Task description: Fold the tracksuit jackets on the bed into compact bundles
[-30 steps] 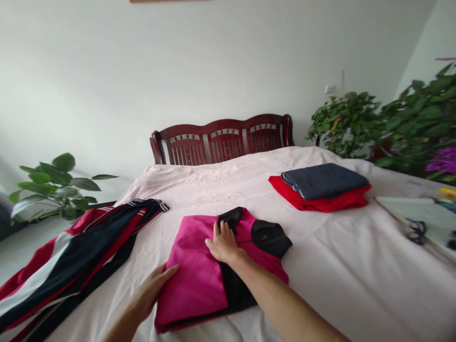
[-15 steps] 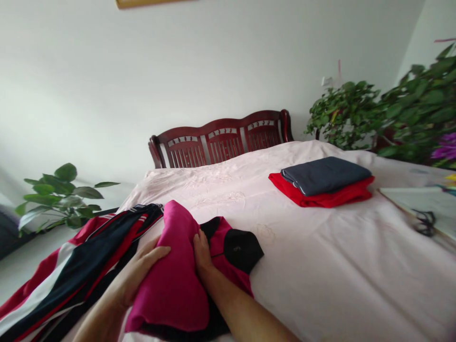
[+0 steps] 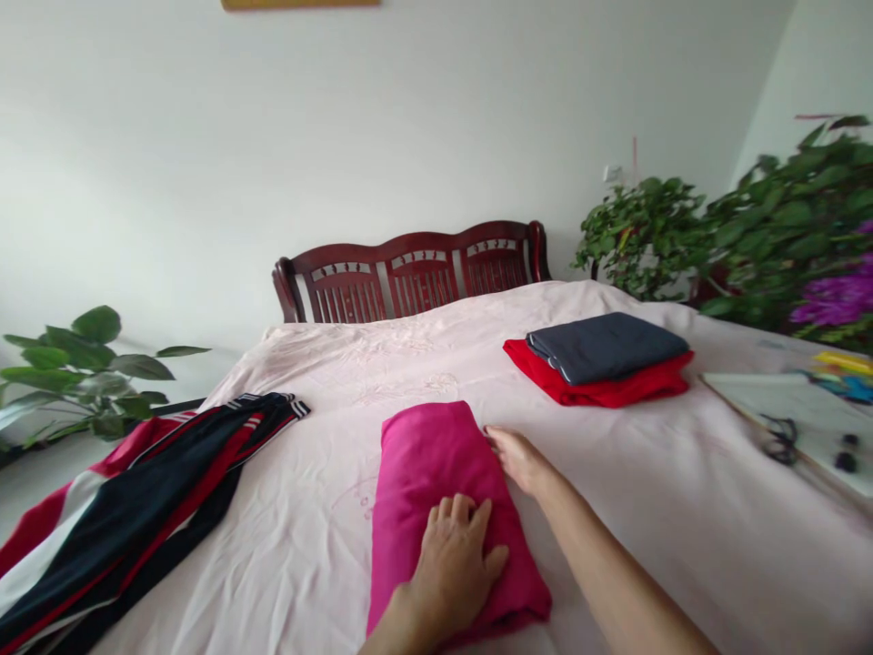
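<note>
A folded magenta garment (image 3: 436,473) lies lengthwise on the pale pink bed sheet (image 3: 647,509) in front of me. My left hand (image 3: 454,564) lies flat on its near end, fingers stretched out and pressing down. My right hand (image 3: 518,458) rests against the garment's right edge, fingers extended along the fold. Neither hand grips anything.
A red, navy and white striped tracksuit garment (image 3: 129,491) sprawls at the left of the bed. A dark grey folded piece on a red one (image 3: 600,359) sits at the far right. A dark wooden headboard (image 3: 409,273), potted plants (image 3: 750,236) and a white board (image 3: 791,418) with small items surround the bed.
The magenta garment was folded over from the left, hiding its black parts, and now lies as a narrow bundle. My left hand moved onto its top; my right hand shifted to its right edge.
</note>
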The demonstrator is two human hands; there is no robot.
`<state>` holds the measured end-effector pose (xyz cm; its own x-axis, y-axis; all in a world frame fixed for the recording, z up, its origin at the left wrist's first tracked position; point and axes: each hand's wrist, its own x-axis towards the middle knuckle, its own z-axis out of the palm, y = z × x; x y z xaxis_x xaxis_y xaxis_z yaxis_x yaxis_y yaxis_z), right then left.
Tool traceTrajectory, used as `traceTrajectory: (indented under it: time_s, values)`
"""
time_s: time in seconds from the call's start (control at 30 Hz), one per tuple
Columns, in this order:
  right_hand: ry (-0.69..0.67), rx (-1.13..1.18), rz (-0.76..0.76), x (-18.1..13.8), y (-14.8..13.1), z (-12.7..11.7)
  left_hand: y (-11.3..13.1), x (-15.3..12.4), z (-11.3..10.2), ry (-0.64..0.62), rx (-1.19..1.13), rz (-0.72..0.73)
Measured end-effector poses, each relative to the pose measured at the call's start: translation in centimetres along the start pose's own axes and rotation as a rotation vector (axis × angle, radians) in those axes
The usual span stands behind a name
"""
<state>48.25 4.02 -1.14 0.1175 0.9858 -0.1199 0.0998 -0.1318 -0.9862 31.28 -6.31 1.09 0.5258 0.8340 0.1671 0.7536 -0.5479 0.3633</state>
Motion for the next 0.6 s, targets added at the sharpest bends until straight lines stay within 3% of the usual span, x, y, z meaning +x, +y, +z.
traceTrajectory:
  time_s: [0.07, 0.13, 0.27, 0.37, 0.47, 0.6]
  values:
    - [0.102, -0.054, -0.056, 0.0, -0.9, -1.4, 0.1, -0.4, 0.9, -0.011, 0.025, 0.040]
    - [0.119, -0.134, -0.212, -0.4, -2.8, -1.0, 0.2, -0.7, 1.1, -0.033, 0.010, 0.085]
    - [-0.025, -0.501, -0.661, -1.3, -7.3, 3.7, 0.3, -1.2, 1.1, -0.102, -0.035, 0.198]
    - [-0.188, -0.714, -0.830, -0.2, -7.6, 7.7, 0.0, -1.5, 2.1, -0.092, -0.031, 0.241]
    - [-0.353, -0.833, -0.664, 2.6, -5.3, 10.2, -0.5, -1.6, 3.6, -0.065, 0.000, 0.285]
    - [-0.314, -0.830, -0.417, 6.4, -2.8, 11.4, -0.9, -1.6, 5.3, 0.008, 0.042, 0.343]
